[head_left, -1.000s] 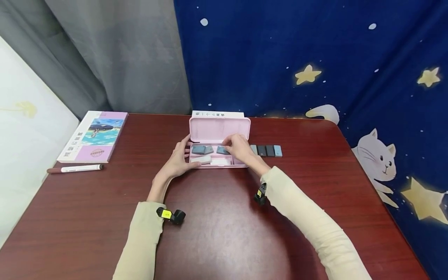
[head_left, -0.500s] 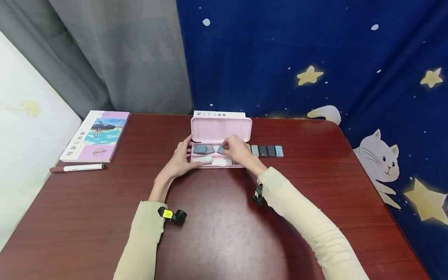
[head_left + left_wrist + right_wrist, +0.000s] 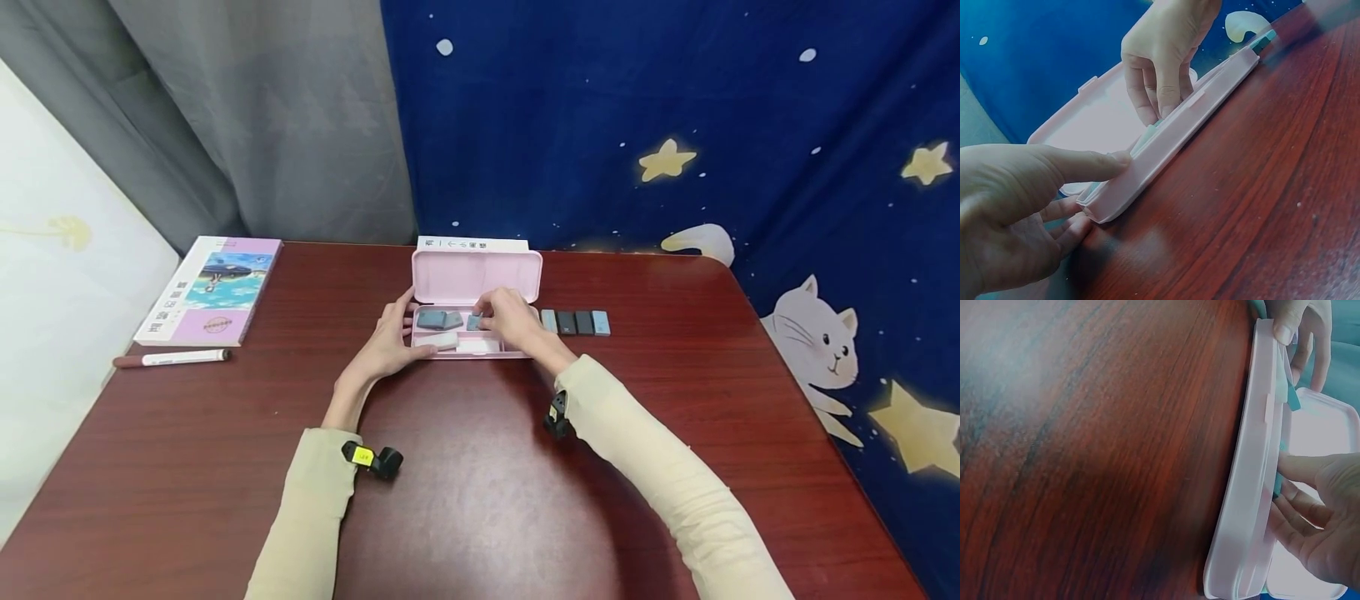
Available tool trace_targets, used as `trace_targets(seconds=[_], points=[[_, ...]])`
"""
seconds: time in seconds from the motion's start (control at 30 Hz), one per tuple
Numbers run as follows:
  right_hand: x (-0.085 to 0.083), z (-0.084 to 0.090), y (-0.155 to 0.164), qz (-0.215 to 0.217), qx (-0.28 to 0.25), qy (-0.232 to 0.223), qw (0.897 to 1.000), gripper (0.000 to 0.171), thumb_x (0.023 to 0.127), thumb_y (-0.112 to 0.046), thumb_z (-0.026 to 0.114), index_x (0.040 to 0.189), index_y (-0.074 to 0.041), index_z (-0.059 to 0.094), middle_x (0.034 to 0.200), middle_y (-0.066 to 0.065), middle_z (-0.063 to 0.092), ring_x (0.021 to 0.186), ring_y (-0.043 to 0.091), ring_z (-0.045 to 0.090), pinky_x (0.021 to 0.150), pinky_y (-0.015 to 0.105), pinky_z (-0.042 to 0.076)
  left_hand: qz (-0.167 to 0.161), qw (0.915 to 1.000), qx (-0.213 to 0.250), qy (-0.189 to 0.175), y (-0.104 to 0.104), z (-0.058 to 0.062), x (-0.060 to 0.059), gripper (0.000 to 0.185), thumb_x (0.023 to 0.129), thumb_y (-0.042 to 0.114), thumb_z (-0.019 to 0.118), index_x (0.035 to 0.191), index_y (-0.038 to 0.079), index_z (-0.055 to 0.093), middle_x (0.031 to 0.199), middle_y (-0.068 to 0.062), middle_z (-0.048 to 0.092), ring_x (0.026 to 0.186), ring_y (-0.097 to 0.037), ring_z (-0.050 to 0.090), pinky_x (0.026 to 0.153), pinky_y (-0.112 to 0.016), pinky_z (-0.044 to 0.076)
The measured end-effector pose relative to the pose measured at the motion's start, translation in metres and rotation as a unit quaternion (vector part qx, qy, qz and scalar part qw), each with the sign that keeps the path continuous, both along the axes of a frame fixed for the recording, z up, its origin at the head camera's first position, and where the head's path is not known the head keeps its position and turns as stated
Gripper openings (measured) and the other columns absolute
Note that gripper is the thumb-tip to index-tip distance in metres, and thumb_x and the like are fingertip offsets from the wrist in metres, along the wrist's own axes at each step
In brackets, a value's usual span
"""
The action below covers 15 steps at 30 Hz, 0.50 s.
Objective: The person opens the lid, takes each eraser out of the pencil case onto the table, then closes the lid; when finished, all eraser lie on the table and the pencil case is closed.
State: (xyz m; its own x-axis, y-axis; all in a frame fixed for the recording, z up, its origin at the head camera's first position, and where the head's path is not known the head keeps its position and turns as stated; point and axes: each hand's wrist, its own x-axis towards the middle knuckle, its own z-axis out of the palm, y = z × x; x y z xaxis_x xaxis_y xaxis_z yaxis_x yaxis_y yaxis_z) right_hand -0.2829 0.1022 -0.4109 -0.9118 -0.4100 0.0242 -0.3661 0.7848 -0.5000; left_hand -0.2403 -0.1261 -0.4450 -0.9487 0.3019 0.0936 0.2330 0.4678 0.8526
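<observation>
An open pink case lies at the table's middle, its lid tilted back. Inside it are two grey-blue blocks and a white eraser. My left hand grips the case's left end, thumb on the front wall. My right hand reaches into the tray and pinches a teal block by its fingertips. The right wrist view shows the case's front wall and the right hand over the tray.
A row of several small grey and blue blocks lies just right of the case. A book and a marker pen sit at the far left. A white box stands behind the lid. The table's near half is bare wood.
My right hand has shifted the teal block slightly left inside the tray. The left hand keeps its hold on the case.
</observation>
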Motion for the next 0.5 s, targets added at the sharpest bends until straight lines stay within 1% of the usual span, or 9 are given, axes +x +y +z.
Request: trace_targets(seconds=[0.2, 0.33, 0.5], points=[[-0.003, -0.001, 0.01, 0.01, -0.043, -0.02, 0.999, 0.01, 0.083, -0.002, 0.073, 0.093, -0.003, 0.074, 0.081, 0.004, 0.069, 0.079, 0.016, 0.06, 0.076, 0.029, 0.048, -0.005, 1.0, -0.003, -0.006, 0.003, -0.001, 0.001, 0.104, 0.077, 0.006, 0.081, 0.154, 0.003, 0.011, 0.136, -0.022, 0.033, 0.122, -0.037, 0.037, 0.102, -0.046, 0.039], [-0.004, -0.003, 0.018, 0.01, -0.079, -0.032, 0.996, 0.012, 0.082, 0.001, 0.072, 0.094, -0.001, 0.074, 0.076, 0.005, 0.065, 0.074, 0.016, 0.056, 0.07, 0.027, 0.045, -0.006, 0.9999, -0.002, -0.01, 0.004, 0.0, 0.001, 0.105, 0.077, 0.007, 0.081, 0.154, 0.004, 0.011, 0.137, -0.021, 0.033, 0.122, -0.036, 0.037, 0.103, -0.045, 0.04], [-0.006, -0.003, 0.024, 0.023, -0.093, -0.016, 0.995, 0.02, 0.083, 0.001, 0.07, 0.103, -0.001, 0.073, 0.078, 0.006, 0.063, 0.073, 0.017, 0.057, 0.07, 0.027, 0.046, -0.002, 1.0, 0.002, -0.002, 0.001, 0.002, 0.002, 0.105, 0.075, 0.005, 0.082, 0.154, 0.002, 0.012, 0.135, -0.023, 0.033, 0.121, -0.037, 0.039, 0.103, -0.046, 0.04]])
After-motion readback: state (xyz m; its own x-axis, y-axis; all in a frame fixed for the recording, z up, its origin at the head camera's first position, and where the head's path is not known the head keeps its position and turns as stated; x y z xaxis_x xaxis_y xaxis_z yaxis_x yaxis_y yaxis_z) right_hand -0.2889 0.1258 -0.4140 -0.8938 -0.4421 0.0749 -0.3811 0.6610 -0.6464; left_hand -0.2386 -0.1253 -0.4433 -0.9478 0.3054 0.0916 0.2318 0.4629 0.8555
